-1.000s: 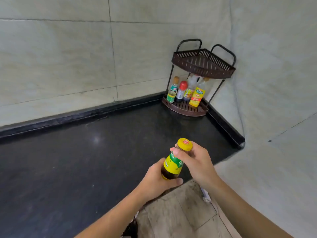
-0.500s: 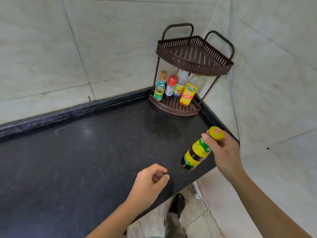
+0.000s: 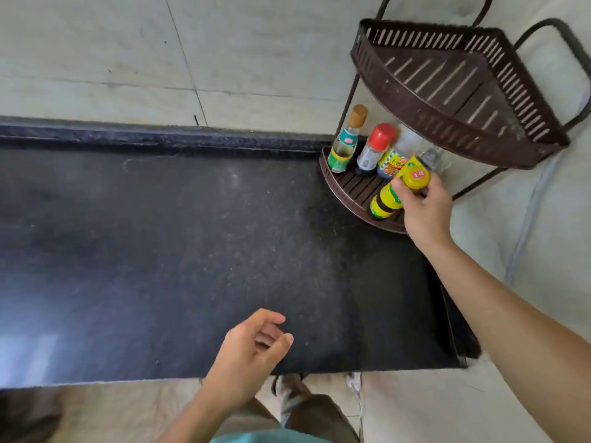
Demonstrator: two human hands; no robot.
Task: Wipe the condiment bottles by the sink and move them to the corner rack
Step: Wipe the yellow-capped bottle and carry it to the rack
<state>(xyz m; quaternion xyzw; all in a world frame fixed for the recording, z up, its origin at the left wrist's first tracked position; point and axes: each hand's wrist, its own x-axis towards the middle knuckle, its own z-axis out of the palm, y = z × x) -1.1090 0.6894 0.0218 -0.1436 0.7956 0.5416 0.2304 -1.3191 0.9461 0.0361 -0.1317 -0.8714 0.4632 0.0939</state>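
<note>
Black speckled tabletop [image 3: 192, 251] runs into a pale tiled corner where I see the brown corner rack [image 3: 351, 193]. My right hand [image 3: 425, 212] grips the yellow-capped bottle [image 3: 388, 199] by its neck, now over the lower shelf, seemingly touching it; half a second ago it hung over the tabletop edge. My left hand [image 3: 249, 353] hovers loosely curled, empty.

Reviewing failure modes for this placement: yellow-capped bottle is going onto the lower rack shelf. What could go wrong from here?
1. The right hand holds the yellow-capped, yellow-and-green-labelled bottle tilted, near the brown slotted lower shelf's front rim; released like this, it may tip onto the black countertop.
2. The red-capped bottle and the orange-labelled bottle stand close behind; pushing in could knock them.
3. The left hand is empty and far off, so no backup.
</note>
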